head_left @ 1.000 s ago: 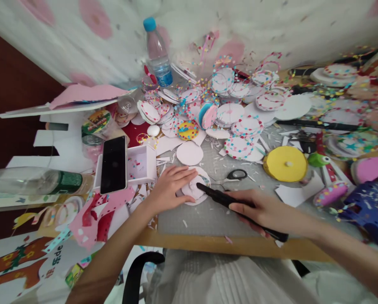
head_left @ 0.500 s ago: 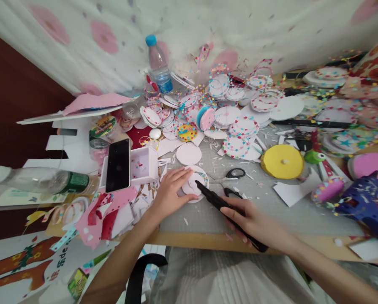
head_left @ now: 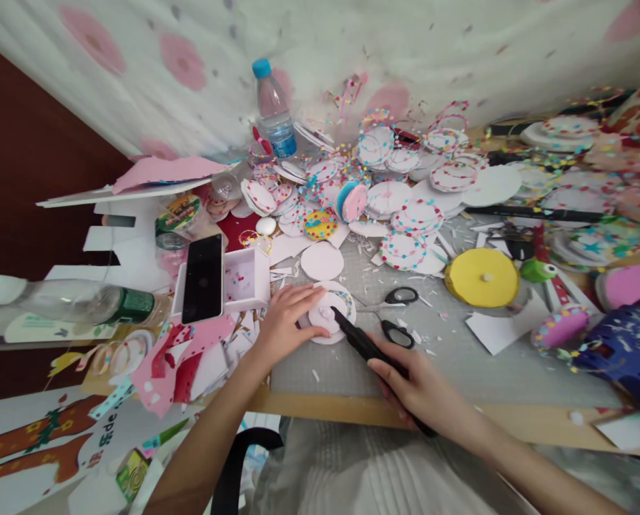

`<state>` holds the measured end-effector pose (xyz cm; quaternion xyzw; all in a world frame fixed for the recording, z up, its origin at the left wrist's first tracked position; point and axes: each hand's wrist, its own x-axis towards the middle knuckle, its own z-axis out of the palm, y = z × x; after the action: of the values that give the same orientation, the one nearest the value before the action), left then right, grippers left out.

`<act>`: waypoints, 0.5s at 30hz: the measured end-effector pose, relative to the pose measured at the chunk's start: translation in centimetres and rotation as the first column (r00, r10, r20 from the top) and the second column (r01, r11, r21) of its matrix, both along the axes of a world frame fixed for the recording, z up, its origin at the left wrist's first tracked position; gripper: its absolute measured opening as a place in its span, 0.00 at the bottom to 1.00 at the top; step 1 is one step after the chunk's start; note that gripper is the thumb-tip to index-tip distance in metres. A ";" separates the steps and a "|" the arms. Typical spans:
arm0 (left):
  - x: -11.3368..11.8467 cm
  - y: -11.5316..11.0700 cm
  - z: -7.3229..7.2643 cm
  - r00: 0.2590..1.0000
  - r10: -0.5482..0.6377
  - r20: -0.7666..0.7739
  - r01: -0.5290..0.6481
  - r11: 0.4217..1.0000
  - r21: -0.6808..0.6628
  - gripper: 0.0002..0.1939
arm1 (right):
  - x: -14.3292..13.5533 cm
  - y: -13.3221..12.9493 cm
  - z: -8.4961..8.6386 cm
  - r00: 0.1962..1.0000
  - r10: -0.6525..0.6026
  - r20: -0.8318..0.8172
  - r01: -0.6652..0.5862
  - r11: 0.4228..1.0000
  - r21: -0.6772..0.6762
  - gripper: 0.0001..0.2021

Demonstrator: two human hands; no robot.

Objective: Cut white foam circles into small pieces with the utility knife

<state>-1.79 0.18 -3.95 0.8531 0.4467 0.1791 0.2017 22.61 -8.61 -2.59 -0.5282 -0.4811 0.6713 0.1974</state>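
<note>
Left hand (head_left: 284, 322) spread, thumb well parted from the fingers, laid against the white disc (head_left: 325, 335) on the grey mat (head_left: 341, 379)! Right hand (head_left: 419, 383) curled round the black tool (head_left: 360, 340), tip at the disc's middle, scissors (head_left: 388, 307) lying just beside!

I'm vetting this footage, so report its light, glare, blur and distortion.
Head view: soft, fairly even light without hard shadows; no strong glare on the phone; pinkish decorations at the far right look smeared; wide-angle stretch seems to lengthen the lying bottle; the right hand and black tool are slightly soft.
</note>
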 end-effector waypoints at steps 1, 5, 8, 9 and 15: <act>0.0 -0.1 -0.1 1.000 0.007 0.001 -0.007 1.000 0.002 0.35 | -0.3 -0.4 -0.1 1.000 -0.016 0.016 0.016 0.999 0.037 0.30; 0.0 -0.2 -0.1 1.000 0.018 -0.007 -0.018 1.000 0.014 0.35 | -1.6 -1.7 -0.4 0.990 -0.111 0.090 0.092 0.977 0.195 0.29; 0.0 -0.2 -0.1 1.000 0.021 -0.013 -0.020 1.000 0.022 0.35 | -2.6 -2.3 -0.1 0.987 -0.149 0.064 0.135 0.973 0.190 0.29; 0.0 -0.2 -0.1 1.000 0.020 -0.012 -0.020 1.000 0.024 0.35 | -2.6 -2.4 0.1 0.990 -0.134 0.051 0.125 0.981 0.150 0.30; 0.0 -0.2 0.3 0.999 0.034 0.010 -0.034 0.999 0.022 0.34 | 2.7 -1.6 1.2 0.980 -0.072 0.185 0.039 0.983 0.177 0.30</act>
<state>-1.78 -0.06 -3.69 0.8467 0.4579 0.1917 0.1916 25.35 -10.19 -1.39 -0.5840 -0.5391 0.5678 0.2141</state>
